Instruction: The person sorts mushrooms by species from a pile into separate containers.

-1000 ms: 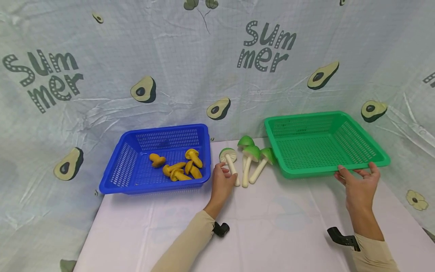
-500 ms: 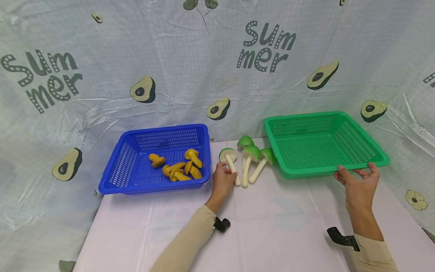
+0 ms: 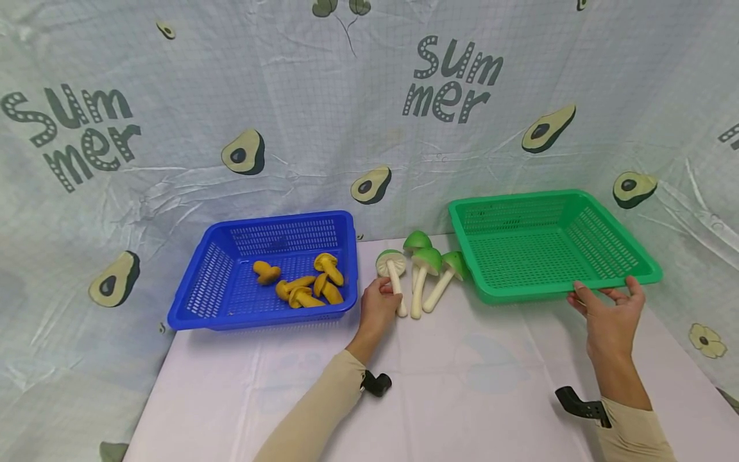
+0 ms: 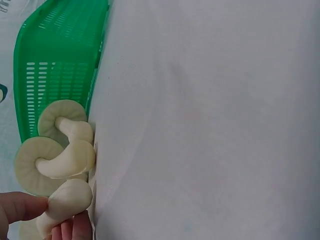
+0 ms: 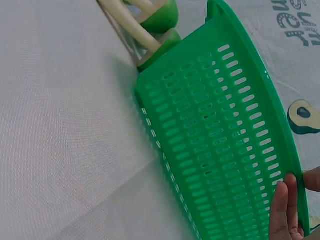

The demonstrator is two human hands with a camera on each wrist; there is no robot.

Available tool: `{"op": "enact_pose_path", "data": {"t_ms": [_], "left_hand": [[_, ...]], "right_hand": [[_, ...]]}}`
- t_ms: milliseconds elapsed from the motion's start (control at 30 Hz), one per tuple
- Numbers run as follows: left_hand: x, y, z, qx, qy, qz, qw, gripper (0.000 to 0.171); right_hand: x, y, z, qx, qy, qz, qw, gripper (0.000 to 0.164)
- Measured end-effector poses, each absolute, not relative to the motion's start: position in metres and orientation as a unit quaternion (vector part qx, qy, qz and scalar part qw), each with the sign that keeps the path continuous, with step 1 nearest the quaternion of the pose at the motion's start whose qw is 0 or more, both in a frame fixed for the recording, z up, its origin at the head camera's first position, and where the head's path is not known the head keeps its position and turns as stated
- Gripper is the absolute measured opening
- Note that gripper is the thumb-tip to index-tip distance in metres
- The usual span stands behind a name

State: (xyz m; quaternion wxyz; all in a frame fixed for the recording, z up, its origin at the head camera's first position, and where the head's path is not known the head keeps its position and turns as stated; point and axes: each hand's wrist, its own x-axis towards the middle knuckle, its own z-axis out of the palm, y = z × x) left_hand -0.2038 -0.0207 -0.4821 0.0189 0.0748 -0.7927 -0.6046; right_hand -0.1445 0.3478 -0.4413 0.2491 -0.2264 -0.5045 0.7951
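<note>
My left hand (image 3: 378,309) pinches the white stem of a green-capped toy mushroom (image 3: 391,266) between thumb and fingers; the left wrist view shows this stem (image 4: 67,202) up close. Just right of it lie several more green-capped mushrooms (image 3: 426,263), stems toward me. On the right, my right hand (image 3: 613,314) grips the front rim of a green plastic basket (image 3: 519,295). In the right wrist view its fingers (image 5: 280,210) lie against the basket's slotted outer wall, with the thumb over the rim. Nothing lies inside this basket.
A blue basket (image 3: 193,314) stands on the left, holding several yellow mushrooms (image 3: 301,296) near its right side. Both baskets sit at the back of the white-covered table (image 3: 450,398), before a hanging printed cloth (image 3: 312,128).
The mushroom in my left hand has shifted slightly to the right at its cap, so its stem stands a little steeper. The right hand and both baskets stay in place.
</note>
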Motion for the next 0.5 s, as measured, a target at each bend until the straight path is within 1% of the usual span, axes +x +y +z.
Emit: {"op": "enact_pose_path", "data": {"t_ms": [333, 500], "left_hand": [[-0.203, -0.015, -0.473, 0.067, -0.755, -0.652, 0.018, 0.044], [-0.201, -0.011, -0.465, 0.063, -0.725, -0.686, 0.006, 0.043]], "right_hand": [[-0.144, 0.346, -0.44, -0.224, -0.5, 0.798, 0.253, 0.101], [-0.144, 0.347, -0.441, -0.23, -0.506, 0.793, 0.25, 0.102]]}}
